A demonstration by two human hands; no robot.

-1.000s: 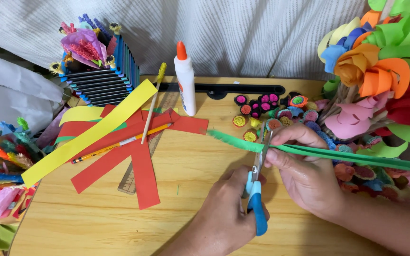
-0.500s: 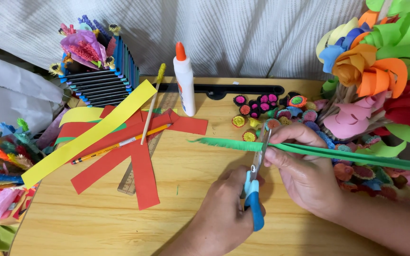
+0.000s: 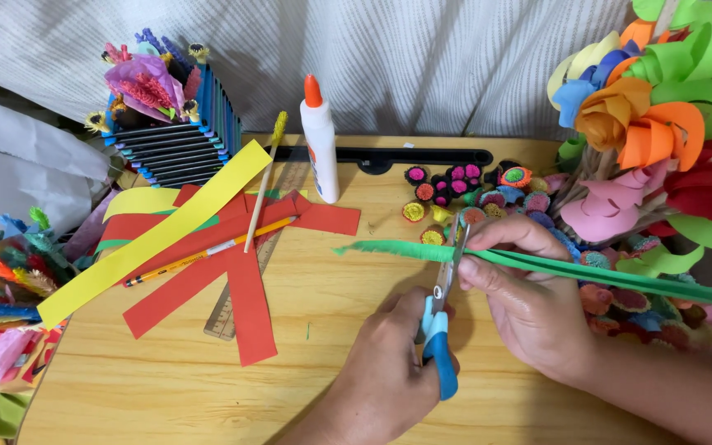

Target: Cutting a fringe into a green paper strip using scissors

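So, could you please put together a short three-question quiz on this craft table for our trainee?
1. True or false: the left hand holds the blue-handled scissors.
2. What does the right hand pinch? A) green paper strip B) glue bottle C) pencil
3. Which colour is the long strip lying across the red strips?

Key: 1 true; 2 A; 3 yellow.
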